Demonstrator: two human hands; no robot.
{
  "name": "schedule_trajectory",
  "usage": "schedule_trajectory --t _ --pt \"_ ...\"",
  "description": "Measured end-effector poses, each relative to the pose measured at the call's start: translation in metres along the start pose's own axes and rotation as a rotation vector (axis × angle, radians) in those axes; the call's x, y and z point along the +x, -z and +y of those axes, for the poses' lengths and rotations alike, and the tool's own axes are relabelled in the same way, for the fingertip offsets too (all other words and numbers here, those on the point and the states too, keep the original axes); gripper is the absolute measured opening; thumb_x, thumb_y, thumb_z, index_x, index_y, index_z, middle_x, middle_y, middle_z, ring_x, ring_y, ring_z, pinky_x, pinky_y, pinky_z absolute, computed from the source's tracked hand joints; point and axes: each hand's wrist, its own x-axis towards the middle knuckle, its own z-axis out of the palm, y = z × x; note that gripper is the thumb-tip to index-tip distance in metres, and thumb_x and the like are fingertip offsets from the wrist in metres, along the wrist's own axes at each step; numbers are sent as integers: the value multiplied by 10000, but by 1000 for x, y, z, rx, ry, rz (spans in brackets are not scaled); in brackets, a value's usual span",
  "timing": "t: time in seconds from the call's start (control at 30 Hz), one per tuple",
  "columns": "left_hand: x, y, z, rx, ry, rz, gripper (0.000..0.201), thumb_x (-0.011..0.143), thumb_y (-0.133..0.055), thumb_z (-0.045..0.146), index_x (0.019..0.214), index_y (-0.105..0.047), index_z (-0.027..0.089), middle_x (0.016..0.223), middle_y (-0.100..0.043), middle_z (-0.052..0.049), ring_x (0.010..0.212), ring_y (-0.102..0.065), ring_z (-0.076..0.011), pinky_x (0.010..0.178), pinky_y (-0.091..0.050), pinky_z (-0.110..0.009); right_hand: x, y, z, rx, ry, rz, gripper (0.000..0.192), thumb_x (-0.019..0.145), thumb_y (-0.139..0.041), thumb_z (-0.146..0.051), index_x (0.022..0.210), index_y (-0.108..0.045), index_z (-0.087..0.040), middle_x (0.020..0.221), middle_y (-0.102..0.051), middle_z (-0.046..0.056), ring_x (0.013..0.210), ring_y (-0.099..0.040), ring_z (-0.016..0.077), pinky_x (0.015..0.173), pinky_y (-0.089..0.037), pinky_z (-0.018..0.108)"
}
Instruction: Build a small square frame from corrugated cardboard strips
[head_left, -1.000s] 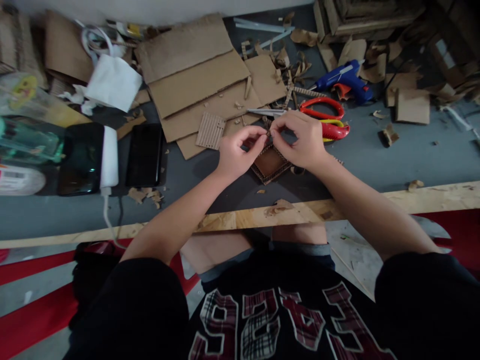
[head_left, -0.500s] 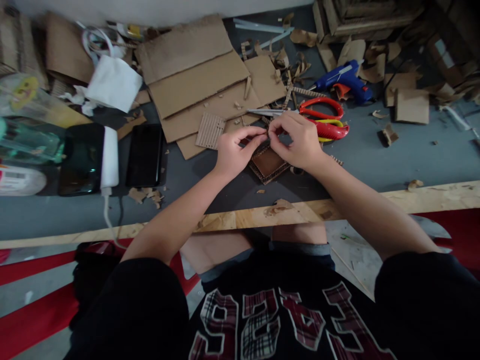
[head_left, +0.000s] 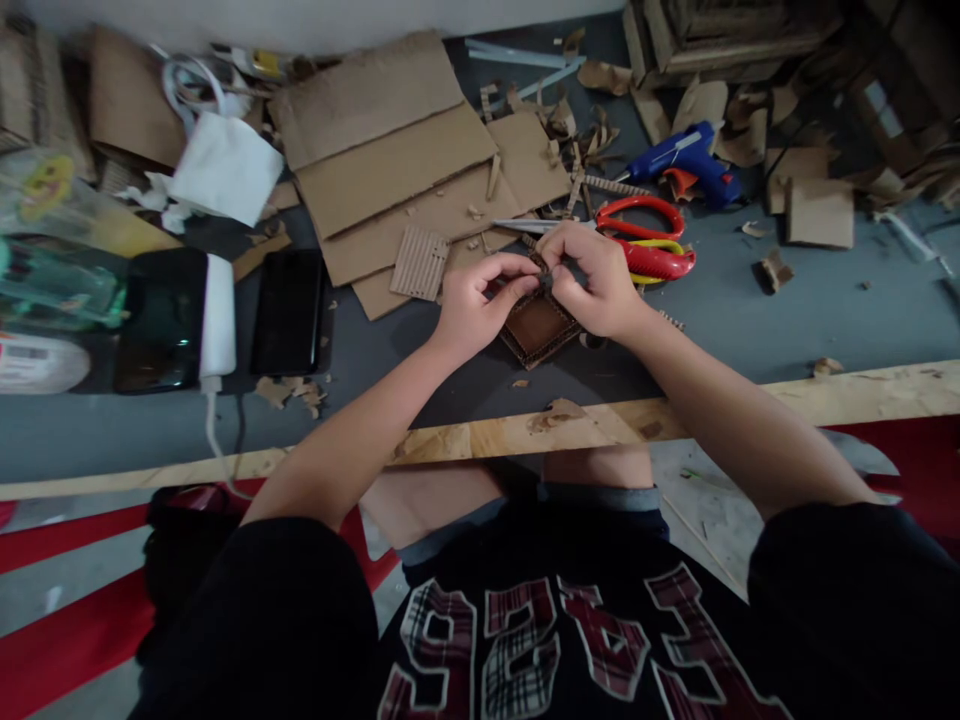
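Cardboard strip [head_left: 545, 272] is being pinched between the fingertips of the left hand [head_left: 472, 305] and right hand [head_left: 596, 278], both closed on it, directly above the square cardboard tray [head_left: 536, 328] lying near the bench's front edge; its long axis cannot be told.

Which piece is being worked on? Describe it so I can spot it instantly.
Start at the big flat cardboard sheets on the grey table. Just nearer the person, between the left hand and right hand, lies a small square cardboard tray. Unlike the pale scraps around it, it is dark brown with raised corrugated edges.
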Motion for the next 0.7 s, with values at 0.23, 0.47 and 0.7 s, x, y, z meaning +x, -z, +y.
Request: schedule_trajectory --t 0.23,0.47,0.7 --pt "0 -3 1 -34 50 29 394 855 -656 605 918 -716 221 847 -759 -19 744 -716 -119 707 -579 -239 2 -4 10 224 -114 84 256 908 -400 -426 724 -357 -254 758 -547 37 727 -542 185 713 -536 386" --pt "-1 -4 6 -68 59 -8 375 857 -671 578 901 -715 208 853 -759 -30 695 -688 -104 634 -528 -215 0 -6 13 355 -94 75 373 939 -356 -530 691 -309 -255 705 -465 24 639 -475 173 597 -514 347" --pt "-3 -5 7 -75 43 -23 355 866 -666 567 896 -713 217 871 -751 -29 704 -673 -106 636 -513 -231 -5 -9 13 383 -219 106 459 962 -228 -591 659 -309 -255 668 -458 38 591 -449 174 528 -481 351"
